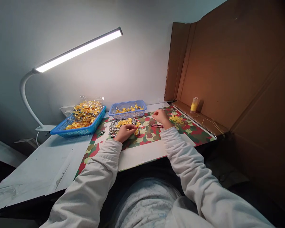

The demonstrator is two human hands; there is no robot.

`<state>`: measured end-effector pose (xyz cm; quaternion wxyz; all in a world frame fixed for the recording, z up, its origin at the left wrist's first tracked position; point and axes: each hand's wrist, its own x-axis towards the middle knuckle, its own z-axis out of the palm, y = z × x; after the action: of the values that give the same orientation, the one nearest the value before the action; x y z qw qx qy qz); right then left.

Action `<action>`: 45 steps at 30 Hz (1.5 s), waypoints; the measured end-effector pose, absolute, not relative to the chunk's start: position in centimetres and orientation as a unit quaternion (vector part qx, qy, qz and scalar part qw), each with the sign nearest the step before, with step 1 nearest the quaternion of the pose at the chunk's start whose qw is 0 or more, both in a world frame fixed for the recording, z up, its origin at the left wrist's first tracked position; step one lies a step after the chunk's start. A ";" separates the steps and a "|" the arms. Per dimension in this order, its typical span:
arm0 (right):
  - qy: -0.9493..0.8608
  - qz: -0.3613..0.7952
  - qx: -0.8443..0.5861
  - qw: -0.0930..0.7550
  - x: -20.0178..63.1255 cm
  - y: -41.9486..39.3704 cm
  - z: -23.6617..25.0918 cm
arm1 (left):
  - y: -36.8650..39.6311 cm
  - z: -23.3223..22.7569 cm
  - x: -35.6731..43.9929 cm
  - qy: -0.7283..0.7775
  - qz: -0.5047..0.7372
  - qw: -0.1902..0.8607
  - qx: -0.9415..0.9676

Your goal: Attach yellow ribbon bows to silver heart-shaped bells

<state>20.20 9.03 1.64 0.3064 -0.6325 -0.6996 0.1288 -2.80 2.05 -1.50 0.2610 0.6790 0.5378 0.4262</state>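
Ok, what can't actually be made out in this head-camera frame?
- Left hand: palm and grip hidden by its own back; it rests on the yellow pieces.
- Right hand: whatever it pinches is too small to tell.
- Silver items: too small to identify.
- Red tool: too small to identify.
- Spool: label unreadable.

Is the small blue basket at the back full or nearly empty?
Nearly empty: the small blue basket holds only a thin layer of yellow pieces on its floor, its mesh walls showing bare above them.

Two baskets (79, 122) sit mid-left on the counter (38, 167), behind the bead pile (123, 125); spool (194, 105) right of centre; lamp (78, 50) upper left.
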 end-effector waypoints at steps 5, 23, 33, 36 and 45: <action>-0.732 0.161 -0.659 0.058 22.6 8.2 1.7 | 1.8 -1.3 -2.6 0.532 0.430 0.268 0.679; -0.756 0.141 -0.637 0.051 26.6 4.4 7.4 | 1.7 -1.6 -2.3 0.540 0.393 0.310 0.677; -0.833 0.168 -0.480 0.220 22.5 3.5 5.5 | 1.5 -1.7 -2.1 0.532 0.385 0.295 0.694; -0.844 0.161 -0.451 0.243 20.1 3.7 3.4 | 1.6 -1.9 -2.1 0.525 0.387 0.296 0.698; -0.851 0.158 -0.451 0.220 19.4 4.1 1.9 | 1.7 -2.1 -2.3 0.519 0.353 0.270 0.730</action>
<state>19.44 4.08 1.87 0.2199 -0.4506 -0.8507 0.1580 -2.34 1.74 -2.14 0.2697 0.7300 0.5195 0.3529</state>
